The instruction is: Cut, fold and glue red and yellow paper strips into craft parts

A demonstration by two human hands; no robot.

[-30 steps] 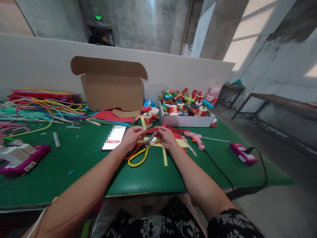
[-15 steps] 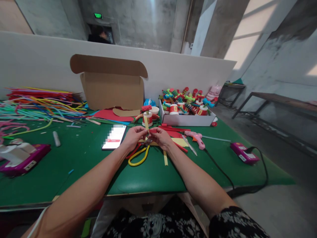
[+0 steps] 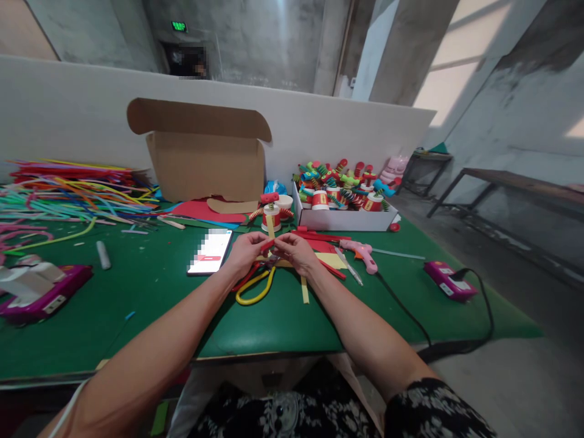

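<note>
L hand (image 3: 246,250) & R hand (image 3: 295,252) meet mid-frame, fingertips pinched tog. on a small red piece (image 3: 267,244); yellow strip (image 3: 271,227) stands up btwn them, can't tell which hand has it. 1 s ago hands were apart, strip in L, so both bits are now prob. being worked tog. Scissors (image 3: 250,302) lie just below. Cup figure (image 3: 263,221) above centre: red label w/ yellow patch, txt too small. Phone (image 3: 210,254), L of centre: screen mostly pixelated. Green sign (image 3: 179,26), upper L: lettering blurred. No brand legible.
</note>
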